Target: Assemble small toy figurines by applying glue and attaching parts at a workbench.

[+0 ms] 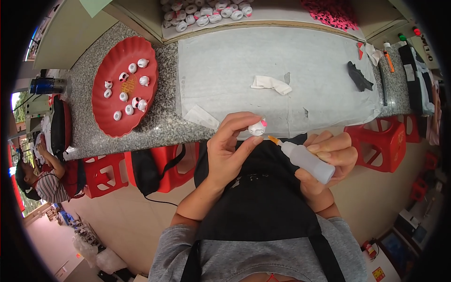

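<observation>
Between the thumb and fingers of my left hand (231,149) is a small white figurine head (256,129) with a pink patch on its upper right. My right hand (334,157) grips a translucent white squeeze bottle (307,161), tilted so that its orange nozzle (273,139) points at the figurine head from close by. I cannot tell whether the nozzle tip touches it. Both hands are over the near edge of the paper-covered worktop (225,80), above my black apron.
A red scalloped tray (104,113) with several small white pieces stands at left. White rings (202,19) and pink pieces (329,13) fill the shelf behind. Crumpled white tissue (272,84) and a black scrap (360,76) lie on the paper. Red stools (383,143) stand nearby; a person (49,181) sits far left.
</observation>
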`<state>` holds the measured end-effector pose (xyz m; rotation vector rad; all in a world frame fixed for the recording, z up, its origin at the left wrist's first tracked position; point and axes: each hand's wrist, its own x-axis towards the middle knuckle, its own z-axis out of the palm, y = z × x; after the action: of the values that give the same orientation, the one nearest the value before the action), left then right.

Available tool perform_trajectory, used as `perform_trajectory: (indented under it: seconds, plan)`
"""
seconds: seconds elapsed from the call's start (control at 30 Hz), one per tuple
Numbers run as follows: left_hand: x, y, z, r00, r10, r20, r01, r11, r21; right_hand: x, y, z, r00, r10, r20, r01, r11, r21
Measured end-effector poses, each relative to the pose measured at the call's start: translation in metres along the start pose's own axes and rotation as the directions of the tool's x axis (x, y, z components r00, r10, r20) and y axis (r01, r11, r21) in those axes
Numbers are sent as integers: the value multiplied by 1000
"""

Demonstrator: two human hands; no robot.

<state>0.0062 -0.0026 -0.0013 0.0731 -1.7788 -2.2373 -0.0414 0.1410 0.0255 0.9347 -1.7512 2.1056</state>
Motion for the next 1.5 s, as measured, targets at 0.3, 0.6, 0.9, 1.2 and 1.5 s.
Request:
perform_trajectory:
  seconds: [0.3,0.6,0.9,1.2,1.5]
  plan:
    - [10,4,-3,991,-81,-107,70,992,-104,17,10,-21,994,-33,-108,34,999,6]
    - [13,6,-37,965,-26,-261,-8,992,-129,78,63,-72,825,554,112,-556,831,-22]
    - [18,9,-39,947,-48,-317,13,994,-110,229,195,-61,968,42,246,195,485,-853]
    - [24,8,-34,947,-41,-320,27,999,-47,280,285,-50,1000,28,-3,-6,99,-995]
    - [15,7,-27,947,-61,-315,42,997,-67,252,246,-54,953,229,198,84,428,-900]
